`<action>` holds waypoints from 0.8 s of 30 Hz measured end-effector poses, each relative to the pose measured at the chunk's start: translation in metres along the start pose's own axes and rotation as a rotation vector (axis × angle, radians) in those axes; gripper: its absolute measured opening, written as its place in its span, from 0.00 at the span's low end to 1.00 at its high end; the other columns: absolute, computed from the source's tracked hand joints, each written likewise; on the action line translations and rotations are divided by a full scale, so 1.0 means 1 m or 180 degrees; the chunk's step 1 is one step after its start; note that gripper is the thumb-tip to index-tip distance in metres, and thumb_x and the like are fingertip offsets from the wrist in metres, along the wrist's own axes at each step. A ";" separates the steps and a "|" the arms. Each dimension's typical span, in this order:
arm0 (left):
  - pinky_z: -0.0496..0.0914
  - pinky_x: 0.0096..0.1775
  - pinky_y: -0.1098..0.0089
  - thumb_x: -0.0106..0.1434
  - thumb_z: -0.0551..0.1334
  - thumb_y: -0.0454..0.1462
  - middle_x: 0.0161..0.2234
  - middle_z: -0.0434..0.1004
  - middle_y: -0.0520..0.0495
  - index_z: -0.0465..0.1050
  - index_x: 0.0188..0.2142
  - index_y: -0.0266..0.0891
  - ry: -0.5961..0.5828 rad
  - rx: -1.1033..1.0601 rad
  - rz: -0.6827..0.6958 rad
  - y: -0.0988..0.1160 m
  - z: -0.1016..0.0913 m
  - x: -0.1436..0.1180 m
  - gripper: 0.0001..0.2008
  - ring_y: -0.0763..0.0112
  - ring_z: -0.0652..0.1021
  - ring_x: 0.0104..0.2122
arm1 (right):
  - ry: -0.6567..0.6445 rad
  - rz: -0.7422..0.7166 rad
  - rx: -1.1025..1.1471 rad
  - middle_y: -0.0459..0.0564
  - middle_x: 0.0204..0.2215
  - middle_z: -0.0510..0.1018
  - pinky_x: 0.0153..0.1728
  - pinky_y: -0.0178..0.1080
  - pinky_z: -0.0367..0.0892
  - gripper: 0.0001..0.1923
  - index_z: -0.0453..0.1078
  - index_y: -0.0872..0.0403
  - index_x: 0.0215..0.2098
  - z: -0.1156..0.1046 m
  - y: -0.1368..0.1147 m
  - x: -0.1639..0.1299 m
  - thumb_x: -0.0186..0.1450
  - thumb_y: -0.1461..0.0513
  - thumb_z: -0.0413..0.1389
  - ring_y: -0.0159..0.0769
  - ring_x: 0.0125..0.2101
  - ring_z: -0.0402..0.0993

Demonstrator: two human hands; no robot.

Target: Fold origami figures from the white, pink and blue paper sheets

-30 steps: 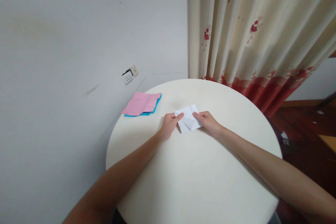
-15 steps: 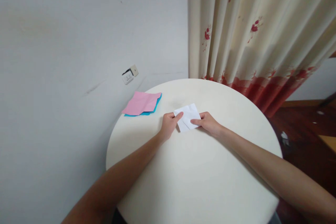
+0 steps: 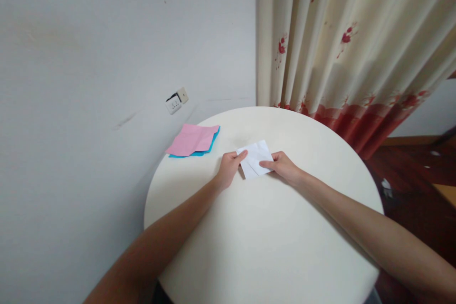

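A folded sheet of white paper (image 3: 254, 158) is held between my two hands over the middle of the round table. My left hand (image 3: 229, 167) pinches its left edge, thumb on top and fingers underneath. At the right edge, my right hand (image 3: 281, 166) grips the paper the same way, its thumb lying across the lower right part. Crease lines run over the paper's face. The fingers below the paper are mostly hidden.
On the white round table (image 3: 263, 237), a pink sheet (image 3: 194, 137) lies over blue paper (image 3: 199, 154) at the far left edge. Behind stand a wall with a socket (image 3: 173, 104) and a flowered curtain (image 3: 320, 47).
My left thumb has shifted very slightly on the paper's left edge. Both hands keep their hold, and the rest looks the same.
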State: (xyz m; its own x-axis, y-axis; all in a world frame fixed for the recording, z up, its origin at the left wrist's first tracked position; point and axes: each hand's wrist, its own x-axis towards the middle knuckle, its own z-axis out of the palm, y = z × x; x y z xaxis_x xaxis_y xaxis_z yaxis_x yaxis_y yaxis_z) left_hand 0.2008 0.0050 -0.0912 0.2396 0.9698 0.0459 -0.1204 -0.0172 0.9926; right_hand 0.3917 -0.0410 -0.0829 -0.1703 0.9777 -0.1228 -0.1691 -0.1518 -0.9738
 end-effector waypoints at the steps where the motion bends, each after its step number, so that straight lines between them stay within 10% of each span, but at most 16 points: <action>1: 0.70 0.35 0.67 0.54 0.69 0.49 0.28 0.79 0.45 0.79 0.28 0.33 0.0065 0.0016 0.0060 0.000 -0.002 0.002 0.19 0.67 0.77 0.28 | 0.0042 0.0003 -0.0028 0.53 0.25 0.80 0.28 0.36 0.64 0.17 0.78 0.62 0.26 0.000 -0.001 0.000 0.46 0.56 0.69 0.34 0.24 0.72; 9: 0.64 0.30 0.74 0.55 0.68 0.51 0.30 0.76 0.46 0.79 0.33 0.34 0.0667 -0.0025 0.0260 0.003 -0.020 0.015 0.20 0.74 0.73 0.29 | 0.0186 0.0009 -0.0131 0.54 0.25 0.80 0.27 0.36 0.64 0.16 0.78 0.62 0.26 -0.008 -0.004 0.004 0.46 0.56 0.68 0.34 0.24 0.71; 17: 0.70 0.35 0.67 0.56 0.67 0.52 0.32 0.80 0.41 0.78 0.33 0.32 -0.0287 -0.0174 -0.0143 0.003 -0.010 0.006 0.22 0.66 0.77 0.31 | 0.0100 0.0036 -0.0343 0.54 0.26 0.80 0.28 0.35 0.63 0.16 0.78 0.63 0.26 -0.009 -0.004 0.004 0.46 0.56 0.68 0.33 0.25 0.70; 24: 0.72 0.39 0.62 0.53 0.70 0.50 0.30 0.81 0.42 0.79 0.30 0.32 -0.0149 0.0126 -0.0068 -0.005 -0.008 0.004 0.20 0.63 0.78 0.30 | 0.0110 0.0040 -0.0325 0.51 0.22 0.77 0.26 0.34 0.60 0.21 0.75 0.61 0.24 -0.007 -0.004 0.004 0.48 0.50 0.67 0.31 0.23 0.67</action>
State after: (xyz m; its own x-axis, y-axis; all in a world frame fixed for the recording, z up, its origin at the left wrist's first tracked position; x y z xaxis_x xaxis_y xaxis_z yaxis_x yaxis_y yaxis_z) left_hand 0.1944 0.0107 -0.0970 0.2868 0.9576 0.0290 -0.0767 -0.0072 0.9970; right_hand 0.3989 -0.0353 -0.0811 -0.1379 0.9805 -0.1398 -0.0672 -0.1501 -0.9864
